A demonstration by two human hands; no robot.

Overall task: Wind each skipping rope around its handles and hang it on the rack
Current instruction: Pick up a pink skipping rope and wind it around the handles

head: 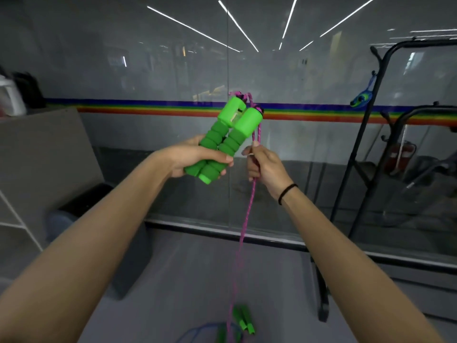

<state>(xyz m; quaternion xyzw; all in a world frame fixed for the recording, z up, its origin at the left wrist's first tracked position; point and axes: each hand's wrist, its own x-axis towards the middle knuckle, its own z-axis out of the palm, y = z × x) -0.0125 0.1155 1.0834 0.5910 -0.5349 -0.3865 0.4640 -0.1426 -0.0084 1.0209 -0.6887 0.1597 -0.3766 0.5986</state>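
Note:
My left hand (195,157) grips two green foam handles (223,139) side by side, their tops tilted up and to the right. A pink braided rope (248,214) leaves the handle tops, loops down and passes through my right hand (264,164), which pinches it just right of the handles. Below that hand the rope hangs to the floor. A black metal rack (366,134) stands at the right, with a blue-green item (361,100) hanging on one of its hooks. More green handles (244,320) and a blue rope (197,330) lie on the floor at the bottom.
A glass wall with a rainbow stripe (153,107) runs across in front of me. A grey cabinet (42,154) with shelves stands at the left, with a dark bin (81,201) beside it. The rack's foot (324,310) rests on the grey floor.

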